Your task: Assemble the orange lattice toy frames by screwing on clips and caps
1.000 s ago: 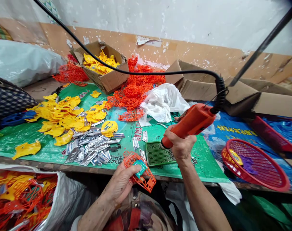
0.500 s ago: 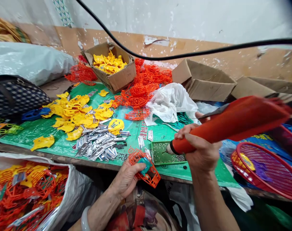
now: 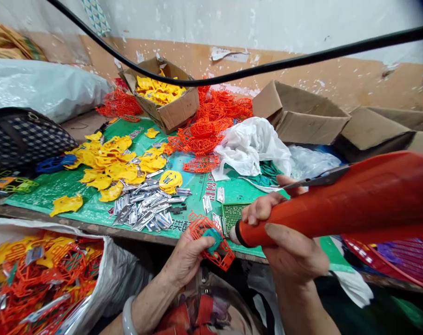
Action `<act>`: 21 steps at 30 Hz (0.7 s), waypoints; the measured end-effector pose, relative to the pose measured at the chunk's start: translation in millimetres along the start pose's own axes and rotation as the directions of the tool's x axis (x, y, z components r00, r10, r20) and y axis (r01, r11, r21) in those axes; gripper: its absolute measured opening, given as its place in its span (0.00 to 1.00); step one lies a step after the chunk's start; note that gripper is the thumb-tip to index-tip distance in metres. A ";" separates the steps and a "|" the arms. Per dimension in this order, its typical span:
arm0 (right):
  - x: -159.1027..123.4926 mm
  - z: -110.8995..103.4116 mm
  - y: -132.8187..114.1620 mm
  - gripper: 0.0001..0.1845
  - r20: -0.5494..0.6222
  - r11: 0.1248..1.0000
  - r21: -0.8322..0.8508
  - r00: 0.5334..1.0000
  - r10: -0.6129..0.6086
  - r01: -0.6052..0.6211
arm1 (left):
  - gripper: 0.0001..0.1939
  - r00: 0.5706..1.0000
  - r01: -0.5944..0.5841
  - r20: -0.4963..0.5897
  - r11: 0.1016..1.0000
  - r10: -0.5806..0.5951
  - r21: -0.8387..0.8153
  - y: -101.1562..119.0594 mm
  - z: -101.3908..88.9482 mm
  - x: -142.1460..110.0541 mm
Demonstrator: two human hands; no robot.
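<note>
My left hand [image 3: 187,258] pinches an orange lattice plastic frame [image 3: 226,261] with a teal plastic piece [image 3: 216,236] set on it, the thumb pressing on the teal piece. In my right hand [image 3: 291,249] is a red electric screwdriver [image 3: 330,202], fingers wrapped round its body. Its tip points left and meets or nearly meets the right side of the teal piece; the exact contact is too small to tell. Just behind the tip lies a green perforated tray [image 3: 235,210], partly covered by my right hand and the screwdriver.
Silver strips [image 3: 145,209] and yellow plastic parts [image 3: 109,160] lie heaped on the left. Behind are orange frames [image 3: 204,132], a white bag [image 3: 251,142] and cardboard boxes [image 3: 309,125]. A black cable [image 3: 211,83] hangs across. A sack [image 3: 119,265] of mixed parts stands lower left.
My right hand has brought the screwdriver left and down, from over the green tray to the frame. My left hand keeps its hold, nearly still. The cable has swung lower.
</note>
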State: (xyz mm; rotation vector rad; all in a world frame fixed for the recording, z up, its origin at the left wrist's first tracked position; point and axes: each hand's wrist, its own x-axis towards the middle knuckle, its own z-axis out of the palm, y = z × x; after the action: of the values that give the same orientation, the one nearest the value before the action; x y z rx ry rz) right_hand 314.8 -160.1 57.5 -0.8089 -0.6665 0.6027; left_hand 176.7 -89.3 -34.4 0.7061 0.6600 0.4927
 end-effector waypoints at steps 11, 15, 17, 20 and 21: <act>0.2 -0.2 1.7 0.29 -0.003 1.000 -0.002 1.000 0.012 -0.012 | 0.12 1.000 0.007 -0.012 1.000 -0.006 0.010 -2.2 2.7 2.0; 0.6 -1.3 4.6 0.27 -0.011 1.000 0.011 1.000 0.009 -0.009 | 0.11 1.000 0.007 -0.026 1.000 -0.007 0.008 -2.4 3.2 1.2; 0.7 -1.5 5.1 0.26 -0.015 1.000 0.013 1.000 0.000 0.000 | 0.11 0.999 0.010 -0.033 1.000 -0.010 0.004 -1.8 4.2 1.4; 1.1 -1.3 4.5 0.27 -0.027 1.000 0.012 1.000 -0.008 0.008 | 0.11 0.999 0.012 -0.031 1.000 -0.012 -0.005 -0.4 5.3 2.2; 1.4 -1.1 4.2 0.27 -0.030 1.000 0.012 0.999 -0.012 0.012 | 0.11 0.999 0.015 -0.034 1.000 -0.016 -0.010 0.1 5.3 2.5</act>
State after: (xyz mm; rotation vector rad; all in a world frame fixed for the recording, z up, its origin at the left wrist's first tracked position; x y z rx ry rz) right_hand 315.6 -157.3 54.0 -0.8007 -0.6393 0.5822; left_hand 182.1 -90.0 -32.2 0.6846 0.6940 0.4939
